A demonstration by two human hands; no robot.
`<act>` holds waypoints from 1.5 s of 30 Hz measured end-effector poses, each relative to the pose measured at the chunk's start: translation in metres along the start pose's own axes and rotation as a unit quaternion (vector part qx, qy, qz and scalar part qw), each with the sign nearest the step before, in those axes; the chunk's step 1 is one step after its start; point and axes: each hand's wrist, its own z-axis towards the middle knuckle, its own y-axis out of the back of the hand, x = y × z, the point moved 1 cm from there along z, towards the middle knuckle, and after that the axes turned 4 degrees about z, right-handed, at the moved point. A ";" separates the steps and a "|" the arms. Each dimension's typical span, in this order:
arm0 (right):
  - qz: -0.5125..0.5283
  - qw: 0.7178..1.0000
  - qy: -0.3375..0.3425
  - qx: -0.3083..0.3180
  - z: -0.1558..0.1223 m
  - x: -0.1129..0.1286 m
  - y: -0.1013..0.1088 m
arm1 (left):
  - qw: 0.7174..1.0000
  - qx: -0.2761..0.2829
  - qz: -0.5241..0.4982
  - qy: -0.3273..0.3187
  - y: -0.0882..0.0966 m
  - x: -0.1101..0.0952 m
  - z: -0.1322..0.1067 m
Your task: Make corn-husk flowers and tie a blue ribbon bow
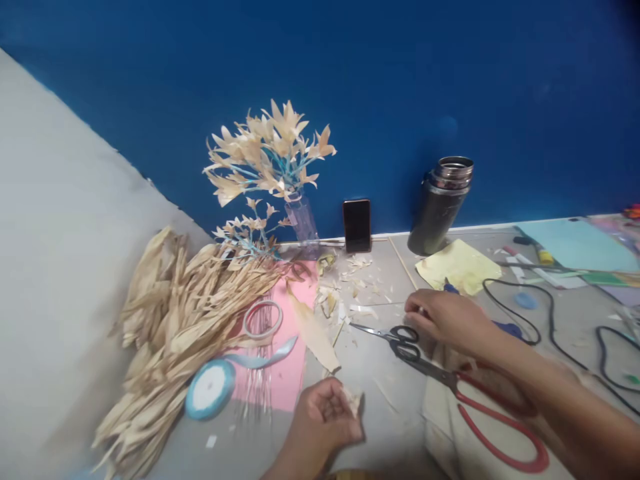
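Far left of bench [373, 380]: husk pile [170, 320], blue ribbon spool [210, 389] at its near edge, pink sheet [290, 373] just beside. Left hand [323, 420] low centre, fingers clenched on a husk scrap [353, 400]. Small scissors [395, 333] lie flat to the right, blades pointing left. Right hand [447, 319] at their black loops, fingers bent; grip or mere touch, cannot tell. Red-handled scissors [480, 413] partly under the right forearm. Flask [441, 203] by the back wall.
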 end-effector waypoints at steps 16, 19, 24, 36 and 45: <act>-0.060 0.996 0.061 0.036 0.056 0.030 -0.022 | 0.986 -0.014 -0.167 -0.013 -0.009 -0.038 0.018; -0.031 0.996 0.083 -0.007 0.033 0.038 -0.001 | 0.972 -0.024 -0.234 -0.020 -0.012 -0.063 0.031; 0.173 0.969 0.122 -0.128 -0.020 0.057 0.016 | 0.942 0.026 -0.334 0.016 -0.024 -0.085 0.050; 0.393 0.910 0.040 -0.125 -0.046 0.071 -0.029 | 0.944 0.076 -0.321 -0.009 -0.039 -0.085 0.050; 0.371 0.916 0.074 -0.134 -0.046 0.076 -0.020 | 0.945 0.095 -0.313 0.002 -0.044 -0.082 0.052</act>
